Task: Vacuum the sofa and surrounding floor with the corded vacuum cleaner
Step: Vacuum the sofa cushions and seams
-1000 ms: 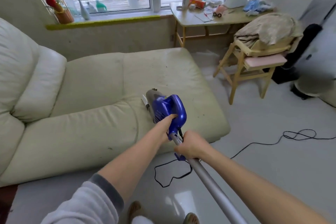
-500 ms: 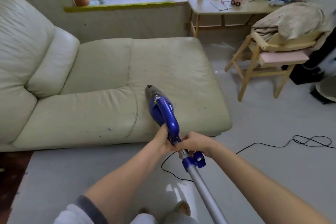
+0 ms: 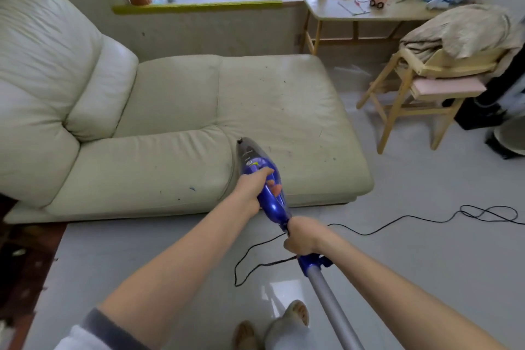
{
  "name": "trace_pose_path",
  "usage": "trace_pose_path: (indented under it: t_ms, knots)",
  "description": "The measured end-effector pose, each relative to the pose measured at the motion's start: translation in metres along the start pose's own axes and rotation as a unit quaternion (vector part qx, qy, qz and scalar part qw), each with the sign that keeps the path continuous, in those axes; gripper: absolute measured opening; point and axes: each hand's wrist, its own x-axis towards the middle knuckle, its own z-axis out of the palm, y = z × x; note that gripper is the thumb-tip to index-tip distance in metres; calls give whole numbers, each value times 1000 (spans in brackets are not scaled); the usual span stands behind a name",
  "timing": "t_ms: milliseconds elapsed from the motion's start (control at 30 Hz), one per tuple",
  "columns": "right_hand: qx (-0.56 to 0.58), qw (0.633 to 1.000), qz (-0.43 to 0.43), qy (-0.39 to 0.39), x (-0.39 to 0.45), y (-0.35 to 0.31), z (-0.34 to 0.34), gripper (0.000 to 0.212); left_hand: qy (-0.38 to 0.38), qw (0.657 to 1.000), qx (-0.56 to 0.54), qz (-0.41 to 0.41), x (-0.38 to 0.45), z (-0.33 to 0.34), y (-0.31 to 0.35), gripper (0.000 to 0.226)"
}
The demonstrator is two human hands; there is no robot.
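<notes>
Grey floor lies beside a cream sofa. On its seat rests the blue vacuum cleaner, hard and likely light. Left hand fingers wrap its handle; right hand fingers squeeze the stiff tube.

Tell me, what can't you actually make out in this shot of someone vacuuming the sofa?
All in the head view:
- Nozzle mouth of the vacuum cleaner: hidden under its own body against the sofa.
- Grey tube: cut off by the bottom edge.
- Cord: runs off the right edge, plug unseen.
- Desk clutter: too small to identify.
- Right hand fingers: curled beneath, out of sight.
</notes>
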Motion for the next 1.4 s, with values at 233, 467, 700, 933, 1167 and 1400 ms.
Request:
trace_pose_path:
  t_ms: [233, 467, 700, 933, 1167, 1400]
  knots:
    - [54, 997, 48, 19, 2, -11, 30, 17, 30, 985, -162, -48, -4, -51, -33, 37]
    - [351, 931, 39, -99, 1, -8, 58, 33, 25, 988, -141, -60, -19, -67, -50, 26]
    - [336, 937, -4, -92, -11, 6, 57, 24, 31, 988, -137, -58, -29, -57, -58, 21]
    - [392, 914, 16, -104, -46, 69, 57, 47, 38, 988, -143, -49, -44, 3, -94, 25]
    - [457, 884, 18, -96, -76, 126, 57, 42, 11, 983, -180, -23, -56, 69, -116, 29]
    - [532, 844, 38, -62, -93, 173, 66, 51, -87, 966, -241, -35, -60, 128, -129, 37]
